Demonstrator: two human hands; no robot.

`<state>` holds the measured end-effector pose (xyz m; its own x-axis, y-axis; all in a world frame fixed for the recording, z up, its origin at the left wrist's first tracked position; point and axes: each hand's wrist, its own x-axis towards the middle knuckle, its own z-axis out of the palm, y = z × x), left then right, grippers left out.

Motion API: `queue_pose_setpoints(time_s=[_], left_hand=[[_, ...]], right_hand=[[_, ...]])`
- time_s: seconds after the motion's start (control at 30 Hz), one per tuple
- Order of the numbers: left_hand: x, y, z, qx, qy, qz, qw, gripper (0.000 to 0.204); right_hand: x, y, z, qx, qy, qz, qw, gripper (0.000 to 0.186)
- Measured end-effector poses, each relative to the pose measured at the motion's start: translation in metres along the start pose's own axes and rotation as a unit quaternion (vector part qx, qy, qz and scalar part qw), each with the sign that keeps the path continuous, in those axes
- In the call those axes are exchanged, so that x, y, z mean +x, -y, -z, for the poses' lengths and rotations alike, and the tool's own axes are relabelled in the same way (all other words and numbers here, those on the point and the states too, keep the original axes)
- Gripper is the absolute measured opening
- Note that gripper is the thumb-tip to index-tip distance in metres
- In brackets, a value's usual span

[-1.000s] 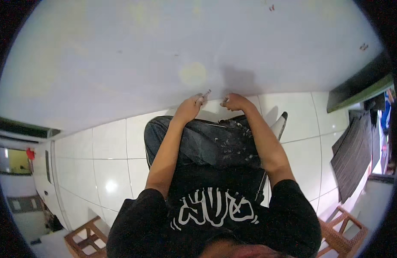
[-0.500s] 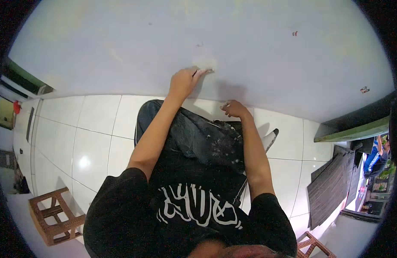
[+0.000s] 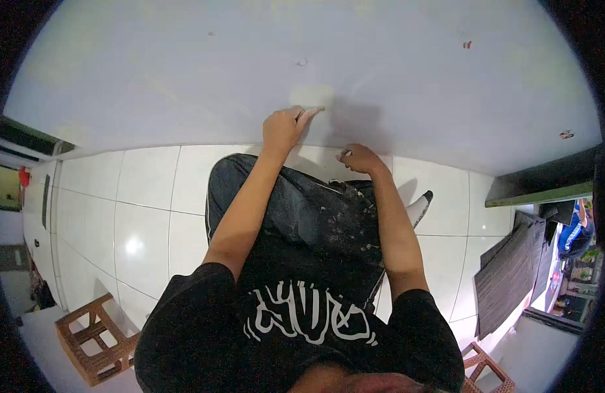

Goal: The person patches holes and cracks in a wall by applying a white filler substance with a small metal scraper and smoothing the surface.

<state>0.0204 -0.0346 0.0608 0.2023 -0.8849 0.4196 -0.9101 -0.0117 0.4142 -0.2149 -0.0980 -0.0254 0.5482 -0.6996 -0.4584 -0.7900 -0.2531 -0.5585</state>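
Note:
My left hand [image 3: 283, 130] is against the pale wall [image 3: 184, 85], its fingers mostly curled and one whitish finger or slim piece reaching right. A small dark tip shows where that meets the wall, at the lower part of a cream-coloured patch [image 3: 311, 95]. What the curled fingers hold, if anything, I cannot make out. Lower and to the right, my right hand [image 3: 360, 159] hovers in front of the wall's foot with fingers bent inward. White smears mark its fingertips; any small thing between them is hidden.
Dark trousers [image 3: 302, 203] with white specks cover my folded legs on white floor tiles [image 3: 145, 216]. Brown woven stool frames [image 3: 93, 337] stand behind at both sides. Dark grey sheets [image 3: 512, 275] lie at right, near a doorway where another person [image 3: 573, 236] shows. Chipped spots [image 3: 467, 45] mark the wall.
The view has shifted slightly. My left hand stays at the patch, its finger pressed near the same spot. My right hand has risen slightly and its fingers look more curled.

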Motion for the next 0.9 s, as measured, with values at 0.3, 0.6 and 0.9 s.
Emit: queue_pose_setpoints(time_s=[0.3, 0.6, 0.9], left_hand=[[0.001, -0.001, -0.009, -0.048, -0.092, -0.078, 0.991, 0.046], [0.002, -0.017, -0.010, -0.078, -0.104, -0.074, 0.989, 0.035], [-0.001, -0.020, -0.010, -0.069, -0.045, -0.027, 0.996, 0.038]], right_hand=[[-0.006, 0.010, 0.006, 0.028, -0.005, -0.036, 0.999, 0.049], [-0.008, 0.001, 0.005, -0.001, -0.041, -0.001, 0.999, 0.048], [-0.007, 0.000, 0.006, 0.008, -0.022, -0.016, 1.000, 0.049]])
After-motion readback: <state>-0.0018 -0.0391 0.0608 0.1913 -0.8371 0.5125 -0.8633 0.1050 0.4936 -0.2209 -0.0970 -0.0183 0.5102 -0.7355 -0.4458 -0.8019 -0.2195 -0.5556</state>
